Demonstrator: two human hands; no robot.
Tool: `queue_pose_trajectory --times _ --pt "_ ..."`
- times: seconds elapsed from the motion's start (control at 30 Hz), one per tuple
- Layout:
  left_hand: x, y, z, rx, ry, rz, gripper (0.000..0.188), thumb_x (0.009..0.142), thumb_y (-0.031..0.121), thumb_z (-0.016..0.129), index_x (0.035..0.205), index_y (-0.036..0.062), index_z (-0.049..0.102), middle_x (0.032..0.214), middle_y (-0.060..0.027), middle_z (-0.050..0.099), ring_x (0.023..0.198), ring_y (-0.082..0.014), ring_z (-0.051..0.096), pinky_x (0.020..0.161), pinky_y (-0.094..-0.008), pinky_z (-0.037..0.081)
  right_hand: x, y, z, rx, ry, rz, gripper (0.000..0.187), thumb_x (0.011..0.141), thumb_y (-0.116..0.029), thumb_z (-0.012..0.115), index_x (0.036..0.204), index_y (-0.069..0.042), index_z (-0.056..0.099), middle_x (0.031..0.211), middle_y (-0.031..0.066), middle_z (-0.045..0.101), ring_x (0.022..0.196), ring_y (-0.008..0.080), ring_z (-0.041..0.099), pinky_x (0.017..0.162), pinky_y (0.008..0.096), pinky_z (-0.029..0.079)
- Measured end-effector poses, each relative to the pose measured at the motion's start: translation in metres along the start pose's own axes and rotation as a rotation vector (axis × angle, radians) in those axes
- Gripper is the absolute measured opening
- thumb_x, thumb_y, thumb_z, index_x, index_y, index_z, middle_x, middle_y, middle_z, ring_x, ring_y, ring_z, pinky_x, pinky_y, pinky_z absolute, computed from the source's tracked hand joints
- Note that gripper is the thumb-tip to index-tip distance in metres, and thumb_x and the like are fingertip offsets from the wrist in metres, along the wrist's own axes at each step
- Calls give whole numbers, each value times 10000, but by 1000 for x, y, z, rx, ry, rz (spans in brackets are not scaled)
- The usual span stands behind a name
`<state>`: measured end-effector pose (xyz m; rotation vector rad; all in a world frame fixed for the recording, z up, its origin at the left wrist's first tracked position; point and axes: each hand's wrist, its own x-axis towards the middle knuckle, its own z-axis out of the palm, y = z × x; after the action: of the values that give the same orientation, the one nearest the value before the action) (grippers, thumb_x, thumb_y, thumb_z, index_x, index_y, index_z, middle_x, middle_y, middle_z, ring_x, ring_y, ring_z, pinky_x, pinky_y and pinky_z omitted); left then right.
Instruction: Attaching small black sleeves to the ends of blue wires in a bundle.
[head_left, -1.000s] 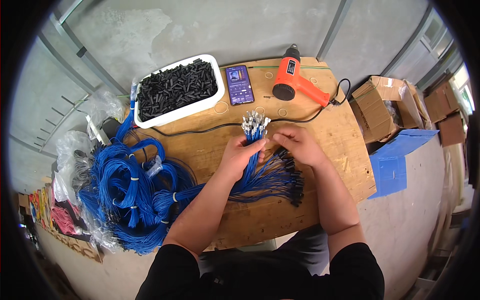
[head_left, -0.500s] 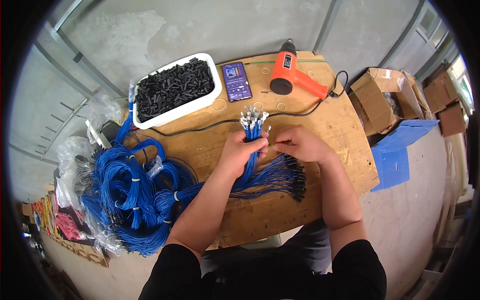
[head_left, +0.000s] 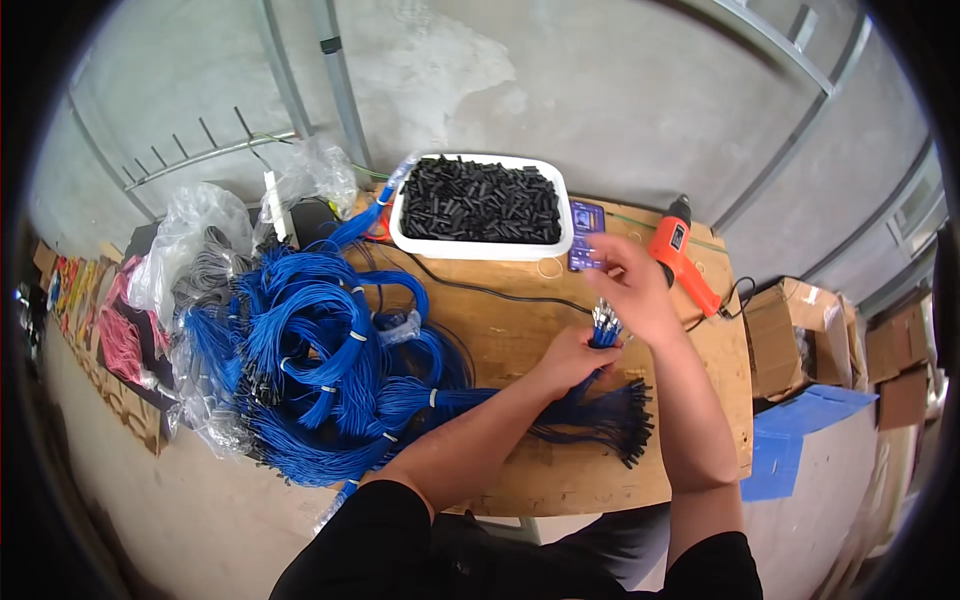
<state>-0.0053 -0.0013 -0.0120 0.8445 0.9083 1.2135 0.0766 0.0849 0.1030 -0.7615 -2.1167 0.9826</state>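
Note:
My left hand [head_left: 574,360] is closed around a bundle of blue wires, their silvery metal terminals [head_left: 605,318] pointing up out of the fist. Beyond it, my right hand [head_left: 638,288] is raised over the table beside the terminals and partly covers the phone. Its fingers are curved and apart, with nothing visible between them. Black-tipped wire ends [head_left: 632,420] fan out on the table to the right of my left forearm. Left of the phone stands a white tub [head_left: 480,250] full of short black tube pieces [head_left: 482,200].
Large coils of tied blue wire [head_left: 330,350] cover the table's left part. An orange heat gun [head_left: 684,262] lies at the right, its black cord [head_left: 480,286] crossing the wooden table [head_left: 500,335]. Cardboard boxes [head_left: 775,335] stand beyond the right edge; clear plastic bags [head_left: 190,250] lie left.
My right hand has left the wire bundle and moved up toward the phone and tub, its fingers opening. The view has turned left. My left hand keeps its hold.

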Motion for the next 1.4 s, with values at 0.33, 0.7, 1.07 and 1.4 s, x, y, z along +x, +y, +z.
queue_pose_trajectory --times 0.33,0.7,1.07,1.4 --pt "5 0 -2 102 -67 -7 115 908 58 634 990 -11 675 894 -99 699 770 -145 647 669 -305 506 143 8 108 -739 -184 -275 677 945 -504 593 1441 -76 423 1381 206 449 1286 396 440 1095 468 385" --pt "-6 13 12 -151 47 204 23 932 27 587 922 41 602 689 -33 595 561 -112 544 490 -288 400 156 14 123 -844 -271 -375 380 983 -413 559 1189 -94 575 1200 139 563 1174 334 547 942 450 498" --pt "-3 11 11 -119 54 182 17 916 20 594 922 34 601 690 -37 591 554 -115 537 484 -283 390 161 -3 123 -832 -218 -317 335 1007 -388 516 1011 -65 604 1019 132 657 975 349 648 815 455 540" --pt "3 7 11 -46 94 173 125 886 53 610 774 5 641 626 -60 612 502 -124 547 468 -284 386 183 4 120 -519 56 -204 300 1013 -333 531 991 -44 611 945 201 686 880 408 651 753 479 510"
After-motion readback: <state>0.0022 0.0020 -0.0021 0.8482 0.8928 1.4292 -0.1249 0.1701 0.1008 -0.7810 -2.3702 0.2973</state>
